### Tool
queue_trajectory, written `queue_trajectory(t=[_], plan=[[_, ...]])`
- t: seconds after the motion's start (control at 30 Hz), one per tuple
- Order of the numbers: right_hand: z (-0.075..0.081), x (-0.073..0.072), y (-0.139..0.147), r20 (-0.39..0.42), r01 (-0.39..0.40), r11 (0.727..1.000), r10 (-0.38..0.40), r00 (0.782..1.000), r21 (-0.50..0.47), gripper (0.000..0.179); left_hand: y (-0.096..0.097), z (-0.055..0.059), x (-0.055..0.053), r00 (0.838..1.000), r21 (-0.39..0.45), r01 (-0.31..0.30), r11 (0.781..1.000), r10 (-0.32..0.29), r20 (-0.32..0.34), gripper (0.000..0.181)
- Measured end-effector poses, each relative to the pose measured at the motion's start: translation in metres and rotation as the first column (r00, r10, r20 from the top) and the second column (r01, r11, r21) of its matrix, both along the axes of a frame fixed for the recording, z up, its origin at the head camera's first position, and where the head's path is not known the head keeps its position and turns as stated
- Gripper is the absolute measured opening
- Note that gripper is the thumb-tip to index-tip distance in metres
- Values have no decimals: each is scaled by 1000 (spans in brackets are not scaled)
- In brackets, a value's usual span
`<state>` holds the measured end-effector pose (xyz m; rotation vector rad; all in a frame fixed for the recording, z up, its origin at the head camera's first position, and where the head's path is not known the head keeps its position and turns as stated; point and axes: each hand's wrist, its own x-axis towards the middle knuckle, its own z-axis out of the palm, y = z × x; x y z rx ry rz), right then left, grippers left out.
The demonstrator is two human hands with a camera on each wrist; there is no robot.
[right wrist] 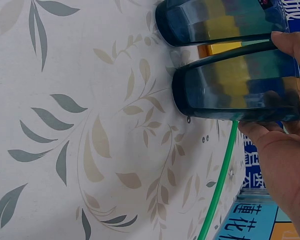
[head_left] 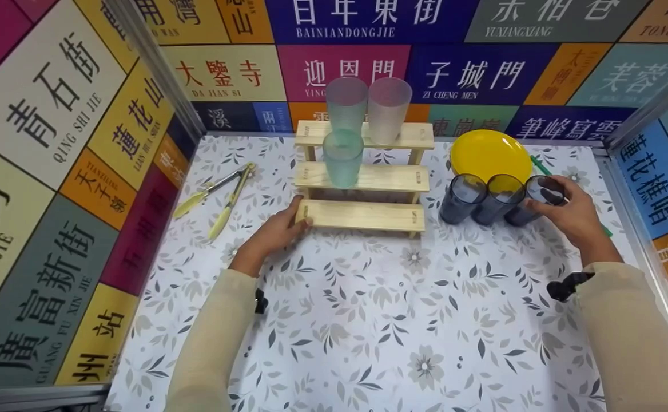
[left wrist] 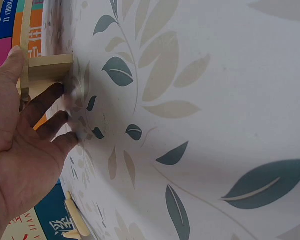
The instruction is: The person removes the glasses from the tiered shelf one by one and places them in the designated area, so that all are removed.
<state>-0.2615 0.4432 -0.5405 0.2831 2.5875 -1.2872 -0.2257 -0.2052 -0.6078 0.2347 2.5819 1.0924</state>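
Observation:
At the left end of a three-step wooden rack, my left hand grips the lowest step, thumb in front and fingers behind. One pale green cup stands on the middle step. Another green cup and a clear frosted cup are on the top step. To the right, three dark blue see-through cups stand in a row. My right hand holds the rightmost dark blue cup near its rim, thumb and fingers on opposite sides. Its base appears to be on the tabletop.
Behind the dark cups lies a yellow plate. A thin green stick runs partly hidden behind my right hand. Tongs with yellow tips lie spread at the left. Sign-covered walls enclose the leaf-patterned table at back and sides.

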Motion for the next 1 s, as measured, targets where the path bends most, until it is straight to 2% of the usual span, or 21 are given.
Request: queue_trajectory(t=[0.33,0.53,0.67,0.87,1.0], plan=[[-2,-1,-2,-19,-11,1000,10,1000,-20,99,-1,-3,-2,1000,-16,9,1000,-9,6,86],[-1,1,-1,-37,-6,1000,5,999,-21,103,0,-2,-1,1000,-11,12,1000,-12,-14,85],[4,4,-1,-49,13,998,-16,999,-58,97,0,-1,-2,1000,-9,12,1000,-12,-18,84],[18,9,-4,-89,50,985,-65,994,-165,86,0,-3,-2,1000,-6,4,1000,-4,-3,85],[28,10,-10,-122,60,984,-81,989,-170,81,0,-3,-2,1000,-12,6,1000,-6,-2,85]])
